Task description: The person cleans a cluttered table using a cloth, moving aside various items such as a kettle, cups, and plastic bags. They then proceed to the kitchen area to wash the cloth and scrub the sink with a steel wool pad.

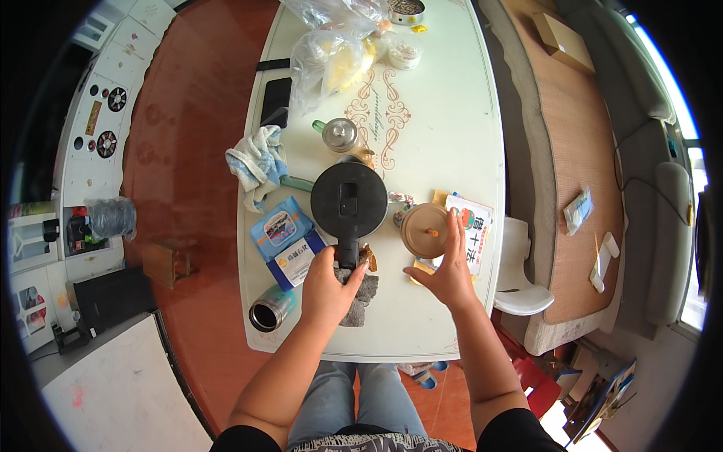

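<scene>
My left hand [330, 291] is around the handle of an electric kettle with a black lid [330, 198], seen from above. A cup with a brown lid [421, 234] and a small orange spout stands right of the kettle. My right hand [452, 268] is beside this cup, fingers spread along its right side and thumb apart from it; whether the fingertips touch it is unclear. Beneath the kettle handle lies a grey cloth [358, 299]. A glass teapot with a metal lid [340, 134] and green handle stands beyond the kettle.
Left of the kettle lie a blue wipes pack [282, 226], a blue-and-white box [295, 264], a steel tumbler [268, 313] and a towel [257, 161]. Booklets [480, 220] lie under the cup's right side. Plastic bags [333, 62] and a smartphone [275, 101] are farther up the table.
</scene>
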A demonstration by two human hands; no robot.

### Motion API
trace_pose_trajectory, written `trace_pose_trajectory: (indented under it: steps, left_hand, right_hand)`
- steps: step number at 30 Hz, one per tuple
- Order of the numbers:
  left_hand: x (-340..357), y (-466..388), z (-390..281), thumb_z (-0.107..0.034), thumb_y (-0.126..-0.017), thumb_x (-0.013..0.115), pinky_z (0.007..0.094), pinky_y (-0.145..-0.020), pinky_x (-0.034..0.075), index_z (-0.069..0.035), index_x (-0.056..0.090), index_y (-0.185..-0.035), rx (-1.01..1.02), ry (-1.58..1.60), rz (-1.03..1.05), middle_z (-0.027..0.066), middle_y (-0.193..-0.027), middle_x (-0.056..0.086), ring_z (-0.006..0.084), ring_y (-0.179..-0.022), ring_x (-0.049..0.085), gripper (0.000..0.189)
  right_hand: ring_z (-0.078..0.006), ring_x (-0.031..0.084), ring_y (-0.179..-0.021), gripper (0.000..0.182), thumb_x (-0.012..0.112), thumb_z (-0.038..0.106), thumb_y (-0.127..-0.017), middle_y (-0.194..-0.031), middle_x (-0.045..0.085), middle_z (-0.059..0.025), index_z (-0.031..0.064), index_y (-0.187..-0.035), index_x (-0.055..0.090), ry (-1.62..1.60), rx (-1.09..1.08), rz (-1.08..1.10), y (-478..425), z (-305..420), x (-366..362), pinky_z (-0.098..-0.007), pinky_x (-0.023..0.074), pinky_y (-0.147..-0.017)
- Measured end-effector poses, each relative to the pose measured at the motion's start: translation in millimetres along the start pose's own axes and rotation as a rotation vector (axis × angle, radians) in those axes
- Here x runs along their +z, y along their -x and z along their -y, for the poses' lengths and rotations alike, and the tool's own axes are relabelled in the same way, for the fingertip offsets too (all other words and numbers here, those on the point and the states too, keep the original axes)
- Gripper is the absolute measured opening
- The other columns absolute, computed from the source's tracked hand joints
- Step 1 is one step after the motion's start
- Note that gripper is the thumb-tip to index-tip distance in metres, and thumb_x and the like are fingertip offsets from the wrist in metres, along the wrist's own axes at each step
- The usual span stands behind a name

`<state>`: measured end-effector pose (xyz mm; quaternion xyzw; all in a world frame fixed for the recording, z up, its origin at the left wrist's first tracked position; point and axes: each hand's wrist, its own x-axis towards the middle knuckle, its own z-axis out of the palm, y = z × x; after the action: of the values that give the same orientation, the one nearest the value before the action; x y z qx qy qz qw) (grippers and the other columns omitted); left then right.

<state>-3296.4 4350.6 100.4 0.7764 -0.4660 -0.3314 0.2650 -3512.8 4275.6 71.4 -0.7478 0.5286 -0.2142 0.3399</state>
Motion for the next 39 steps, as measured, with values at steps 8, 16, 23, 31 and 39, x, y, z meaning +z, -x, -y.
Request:
trace_pose_trajectory:
  steps: [8,16,23,31,39]
  left_hand:
    - [13.5,-2.3,20.7,-0.017,-0.083,0.069,0.0288,-0.083,0.046,-0.004,0.059,-0.098,-0.365,0.663,0.218,0.0046,-0.100,0.064,0.0122,-0.092,0.058,0.022]
    - [13.3,30.0,15.9,-0.014,-0.081,0.068,0.0265,-0.073,0.045,-0.003,0.059,-0.096,-0.198,0.720,0.179,0.0011,-0.083,0.059,0.0097,-0.076,0.053,0.021]
    - [-30.2,87.1,-34.5,-0.019,-0.083,0.067,0.0317,-0.069,0.046,-0.001,0.057,-0.097,0.111,0.565,0.280,0.0047,-0.076,0.056,0.0152,-0.072,0.053,0.025]
    - [-130.0,146.9,-55.6,-0.018,-0.086,0.066,0.0268,-0.075,0.044,-0.006,0.056,-0.095,0.088,0.695,0.397,0.0002,-0.083,0.056,0.0094,-0.079,0.052,0.017]
    - [-263.2,223.4,-6.1,-0.014,-0.084,0.064,0.0289,-0.069,0.045,-0.001,0.056,-0.109,0.206,0.561,0.279,0.0057,-0.080,0.059,0.0132,-0.074,0.056,0.029]
  right_hand:
    - [-0.0394,0.042,-0.123,0.101,0.085,0.010,-0.058,-0.136,0.033,-0.0194,0.0132,-0.142,0.029,0.063,0.067,-0.160,-14.6,-3.4,25.7,-0.0439,0.0471,-0.096]
    - [-0.0373,0.043,-0.120,0.099,0.083,0.007,-0.057,-0.132,0.036,-0.0169,0.0135,-0.141,0.031,0.032,0.065,-0.202,14.2,15.7,0.7,-0.0436,0.0459,-0.094]
    - [-0.0371,0.044,-0.119,0.096,0.082,0.003,-0.054,-0.130,0.040,-0.0171,0.0103,-0.138,0.036,0.022,0.036,-0.267,74.5,55.2,-62.3,-0.0440,0.0407,-0.099]
    - [-0.0342,0.044,-0.121,0.088,0.073,-0.001,-0.055,-0.131,0.046,-0.0163,0.0063,-0.136,0.041,0.215,-0.082,-0.476,138.9,83.6,-140.3,-0.0448,0.0339,-0.105]
    - [-0.0337,0.043,-0.127,0.085,0.073,0.000,-0.061,-0.136,0.046,-0.0157,0.0052,-0.138,0.038,0.146,-0.189,-0.629,150.7,183.8,-155.2,-0.0455,0.0338,-0.107]
